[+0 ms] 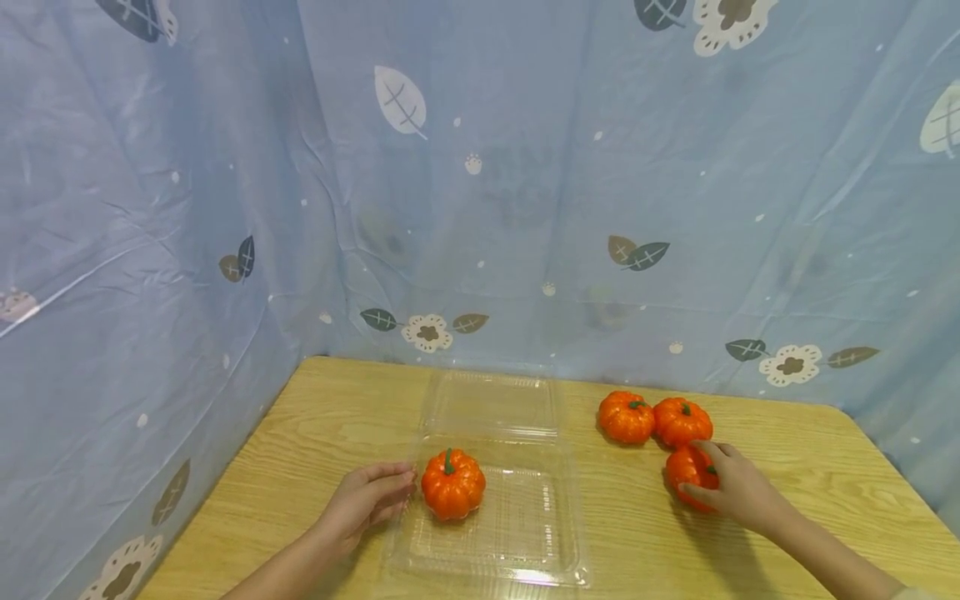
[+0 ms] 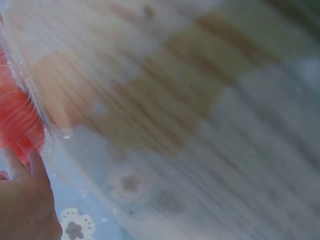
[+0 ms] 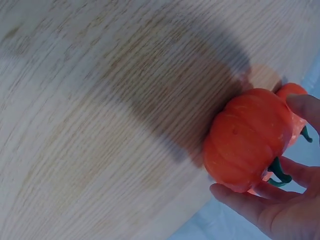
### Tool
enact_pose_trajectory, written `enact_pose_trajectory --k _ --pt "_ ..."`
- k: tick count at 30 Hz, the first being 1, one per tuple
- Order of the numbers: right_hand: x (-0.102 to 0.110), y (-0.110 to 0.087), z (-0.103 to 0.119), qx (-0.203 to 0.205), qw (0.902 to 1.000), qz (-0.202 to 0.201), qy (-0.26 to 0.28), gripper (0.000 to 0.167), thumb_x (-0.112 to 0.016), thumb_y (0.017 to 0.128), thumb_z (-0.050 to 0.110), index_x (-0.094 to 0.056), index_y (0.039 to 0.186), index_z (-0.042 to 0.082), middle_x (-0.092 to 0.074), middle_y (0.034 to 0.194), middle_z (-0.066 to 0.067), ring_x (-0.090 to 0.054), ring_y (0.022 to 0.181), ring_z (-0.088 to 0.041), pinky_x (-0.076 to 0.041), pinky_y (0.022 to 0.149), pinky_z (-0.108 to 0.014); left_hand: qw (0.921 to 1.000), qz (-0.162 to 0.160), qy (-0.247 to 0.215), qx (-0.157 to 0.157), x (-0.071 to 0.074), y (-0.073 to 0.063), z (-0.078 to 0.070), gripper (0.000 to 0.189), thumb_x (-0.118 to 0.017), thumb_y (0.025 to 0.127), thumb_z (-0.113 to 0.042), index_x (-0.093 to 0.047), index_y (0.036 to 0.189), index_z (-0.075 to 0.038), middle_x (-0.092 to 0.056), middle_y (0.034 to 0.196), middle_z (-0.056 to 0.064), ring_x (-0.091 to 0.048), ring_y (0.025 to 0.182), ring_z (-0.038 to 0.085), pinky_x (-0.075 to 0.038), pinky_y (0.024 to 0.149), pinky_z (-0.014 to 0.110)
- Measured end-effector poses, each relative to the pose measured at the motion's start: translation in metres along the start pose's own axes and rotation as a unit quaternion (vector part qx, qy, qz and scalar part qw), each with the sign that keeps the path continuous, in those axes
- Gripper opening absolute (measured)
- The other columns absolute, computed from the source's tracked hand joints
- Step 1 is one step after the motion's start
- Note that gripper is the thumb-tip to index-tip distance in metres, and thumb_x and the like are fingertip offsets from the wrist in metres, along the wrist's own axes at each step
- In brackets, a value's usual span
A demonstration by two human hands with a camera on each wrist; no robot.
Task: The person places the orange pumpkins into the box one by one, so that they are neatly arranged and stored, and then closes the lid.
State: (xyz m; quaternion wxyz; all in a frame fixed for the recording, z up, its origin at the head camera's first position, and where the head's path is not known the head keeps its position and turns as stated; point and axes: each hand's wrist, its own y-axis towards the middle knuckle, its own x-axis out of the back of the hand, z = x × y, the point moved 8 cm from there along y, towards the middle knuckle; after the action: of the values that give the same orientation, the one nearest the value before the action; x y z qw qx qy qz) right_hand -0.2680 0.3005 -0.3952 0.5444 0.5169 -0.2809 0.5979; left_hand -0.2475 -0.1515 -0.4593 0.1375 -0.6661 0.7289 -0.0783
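In the head view a clear plastic clamshell box point(image 1: 517, 533) lies with its lid folded back, and one small orange toy pumpkin point(image 1: 453, 487) with a green stem sits in its left part. My left hand point(image 1: 371, 500) is at the box's left side, fingertips right at the rim; the left wrist view shows its fingers point(image 2: 37, 167) extended against the clear wall. My right hand point(image 1: 742, 492) grips another toy pumpkin point(image 3: 245, 140) between thumb and fingers, at the right of the table. Part of that pumpkin is hidden by the hand.
Two more toy pumpkins, one at left point(image 1: 626, 417) and one at right point(image 1: 681, 422), sit side by side just behind the gripped one. The wood-grain table point(image 1: 330, 417) ends at a blue patterned curtain point(image 1: 510, 208) at the back and left.
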Motion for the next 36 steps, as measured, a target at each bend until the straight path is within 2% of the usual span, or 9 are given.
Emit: enact_pose_trajectory --k 4,12,22,36 --pt "-0.0016 -0.0005 -0.0011 0.000 1.0000 -0.008 -0.004 0.065 -0.082 0.065 0.023 -0.052 0.111 -0.011 -0.056 0.097 -0.029 -0.057 0.085 -0.045 -0.049 0.072 -0.057 1.0000 0.000 0.005 -0.003 0.0004 -0.0002 0.0009 0.046 -0.065 0.086 -0.019 -0.051 0.120 0.010 -0.066 0.104 0.006 -0.063 0.093 0.017 -0.054 0.080 0.030" --pt "-0.0073 -0.0030 -0.0028 0.006 0.9999 -0.015 0.001 0.060 -0.083 0.063 0.022 -0.055 0.110 -0.003 -0.057 0.096 -0.026 -0.058 0.083 -0.040 -0.050 0.068 -0.055 1.0000 0.004 0.008 -0.003 0.0006 -0.0009 0.0042 0.047 -0.065 0.086 -0.019 -0.051 0.120 0.010 -0.066 0.105 0.006 -0.063 0.094 0.017 -0.054 0.079 0.030" --pt "-0.0072 -0.0038 -0.0022 0.004 1.0000 0.005 0.001 0.059 -0.081 0.066 0.020 -0.052 0.113 -0.002 -0.055 0.099 -0.029 -0.058 0.084 -0.042 -0.050 0.067 -0.054 0.9998 0.017 0.001 -0.007 -0.0004 -0.0002 0.0015 0.047 -0.065 0.087 -0.020 -0.051 0.121 0.010 -0.066 0.105 0.004 -0.062 0.095 0.016 -0.054 0.081 0.029" --pt "-0.0084 -0.0043 -0.0038 -0.003 0.9998 0.019 0.007 0.060 -0.080 0.067 0.022 -0.051 0.114 0.001 -0.054 0.098 -0.029 -0.058 0.083 -0.039 -0.050 0.066 -0.052 1.0000 0.008 0.003 -0.002 0.0007 0.0012 0.0024 0.047 -0.066 0.086 -0.020 -0.052 0.120 0.009 -0.066 0.103 0.004 -0.063 0.094 0.016 -0.054 0.079 0.030"
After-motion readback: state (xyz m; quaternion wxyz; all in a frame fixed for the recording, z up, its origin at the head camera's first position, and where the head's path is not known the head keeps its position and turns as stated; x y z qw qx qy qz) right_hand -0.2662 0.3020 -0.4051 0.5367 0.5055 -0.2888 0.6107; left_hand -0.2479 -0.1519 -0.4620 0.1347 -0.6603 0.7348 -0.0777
